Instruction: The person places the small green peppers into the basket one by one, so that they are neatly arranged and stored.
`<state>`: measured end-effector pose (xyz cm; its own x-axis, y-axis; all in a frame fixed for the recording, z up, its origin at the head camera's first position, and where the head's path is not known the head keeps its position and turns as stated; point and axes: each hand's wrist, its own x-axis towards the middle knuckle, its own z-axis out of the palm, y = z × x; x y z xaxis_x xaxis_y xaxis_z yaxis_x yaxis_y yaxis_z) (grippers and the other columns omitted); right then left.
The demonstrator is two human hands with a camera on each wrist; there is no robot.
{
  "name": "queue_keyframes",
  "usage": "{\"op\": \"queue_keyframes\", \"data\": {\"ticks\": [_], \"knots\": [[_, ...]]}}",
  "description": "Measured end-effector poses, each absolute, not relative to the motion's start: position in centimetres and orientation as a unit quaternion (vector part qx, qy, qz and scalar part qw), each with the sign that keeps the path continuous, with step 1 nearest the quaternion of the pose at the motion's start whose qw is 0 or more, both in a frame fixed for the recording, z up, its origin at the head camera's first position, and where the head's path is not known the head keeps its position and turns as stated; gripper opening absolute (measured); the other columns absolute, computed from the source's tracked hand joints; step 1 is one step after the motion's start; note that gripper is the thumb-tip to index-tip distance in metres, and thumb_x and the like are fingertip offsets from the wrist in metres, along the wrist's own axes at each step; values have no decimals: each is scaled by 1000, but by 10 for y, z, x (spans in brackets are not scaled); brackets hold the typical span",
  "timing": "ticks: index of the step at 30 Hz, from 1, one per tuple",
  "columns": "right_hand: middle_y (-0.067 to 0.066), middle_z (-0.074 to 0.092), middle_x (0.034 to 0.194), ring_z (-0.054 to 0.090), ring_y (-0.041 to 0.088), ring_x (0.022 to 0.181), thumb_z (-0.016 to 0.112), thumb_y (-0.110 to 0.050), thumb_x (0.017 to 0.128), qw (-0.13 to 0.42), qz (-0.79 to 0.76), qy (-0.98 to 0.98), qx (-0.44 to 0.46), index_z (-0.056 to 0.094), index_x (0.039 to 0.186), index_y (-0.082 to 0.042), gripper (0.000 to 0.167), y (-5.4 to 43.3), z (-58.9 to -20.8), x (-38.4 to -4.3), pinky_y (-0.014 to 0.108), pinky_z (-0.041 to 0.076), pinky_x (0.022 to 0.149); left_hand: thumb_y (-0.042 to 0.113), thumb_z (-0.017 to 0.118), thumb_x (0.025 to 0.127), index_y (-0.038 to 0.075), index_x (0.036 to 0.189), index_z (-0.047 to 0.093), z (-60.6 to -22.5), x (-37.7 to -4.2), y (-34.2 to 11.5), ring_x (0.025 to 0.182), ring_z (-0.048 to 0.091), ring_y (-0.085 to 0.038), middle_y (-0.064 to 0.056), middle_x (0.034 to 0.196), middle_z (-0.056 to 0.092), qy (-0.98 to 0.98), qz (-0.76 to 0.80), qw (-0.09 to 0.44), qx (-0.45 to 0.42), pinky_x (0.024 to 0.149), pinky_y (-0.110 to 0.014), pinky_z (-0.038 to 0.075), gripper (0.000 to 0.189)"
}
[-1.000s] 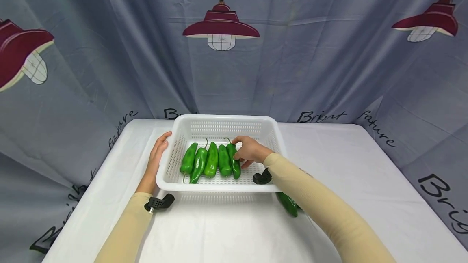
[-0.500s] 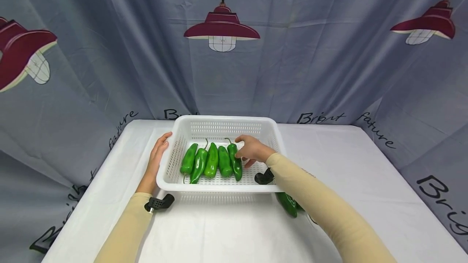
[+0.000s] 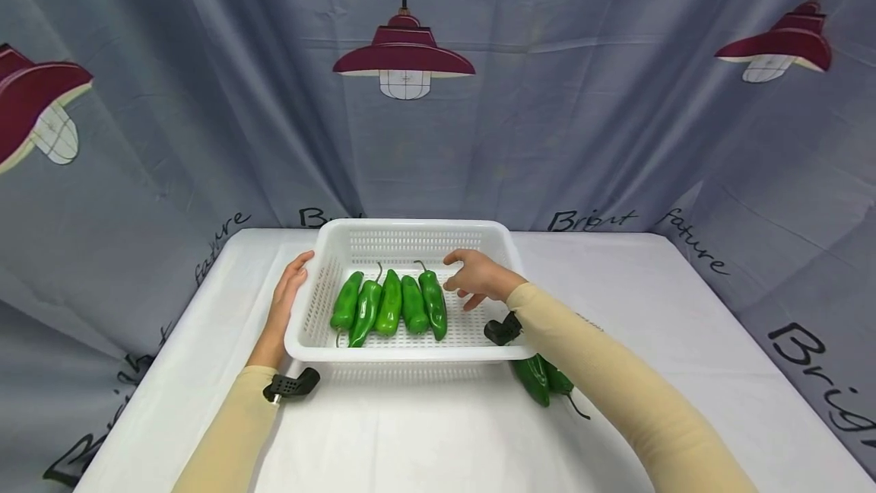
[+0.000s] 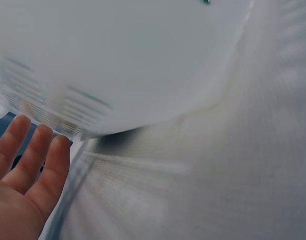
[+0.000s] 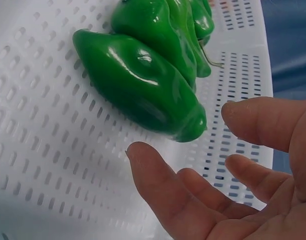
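Observation:
Several green peppers lie side by side in a white perforated plastic basket (image 3: 411, 354). The rightmost green pepper (image 3: 433, 304) has its curved stem toward the back. My right hand (image 3: 482, 278) hovers inside the basket just right of that pepper, fingers spread and holding nothing. In the right wrist view, the thumb and fingers stand apart from the nearest pepper (image 5: 138, 85). At the basket's left wall rests my left hand (image 3: 284, 306), its fingers extended along the outside. The left wrist view has the left fingertips (image 4: 58, 150) right at the slotted wall.
Two more green peppers (image 3: 531, 380) lie on the white tablecloth (image 3: 411, 432) by the basket's front right corner, partly hidden by the basket and the right sleeve (image 3: 602, 371). A grey-blue curtain (image 3: 274, 135) printed with lamps hangs behind the table.
My right hand has let go of the rightmost pepper and drawn back to the right, its fingers spreading. The left hand stays at the basket. The head view has shifted slightly.

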<state>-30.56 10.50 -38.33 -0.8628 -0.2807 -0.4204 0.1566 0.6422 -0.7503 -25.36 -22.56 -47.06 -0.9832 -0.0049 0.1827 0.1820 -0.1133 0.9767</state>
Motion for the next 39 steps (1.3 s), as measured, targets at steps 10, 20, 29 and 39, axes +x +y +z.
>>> {"op": "queue_keyframes", "data": {"ticks": [10,20,29,39], "knots": [[20,64,126,62,28,93,66,-8,96,253,-418,871,-46,41,152,-6,61,117,-375,-301,38,63,69,29,29,112,20,155,34,-469,-253,-223,122,51,0,15,141,43,-661,-745,51,-66,99,-14,46,44],[24,57,141,64,38,113,63,-13,100,235,-420,874,-69,41,153,-7,59,146,-359,-295,40,63,75,30,29,112,16,156,32,-470,-254,-222,121,52,0,16,139,44,-671,-736,59,-67,97,-13,48,46],[26,54,143,65,39,114,62,-17,100,218,-438,869,-75,40,154,-8,59,184,-340,-283,44,63,81,28,29,112,13,156,31,-472,-254,-225,118,55,0,14,136,47,-661,-744,62,-71,96,-14,50,46],[30,47,148,68,36,111,60,-21,102,196,-466,860,-65,35,154,-3,60,237,-342,-268,44,63,80,31,30,112,18,155,32,-471,-252,-224,120,54,1,16,137,46,-660,-746,58,-72,97,-13,48,45]]}}
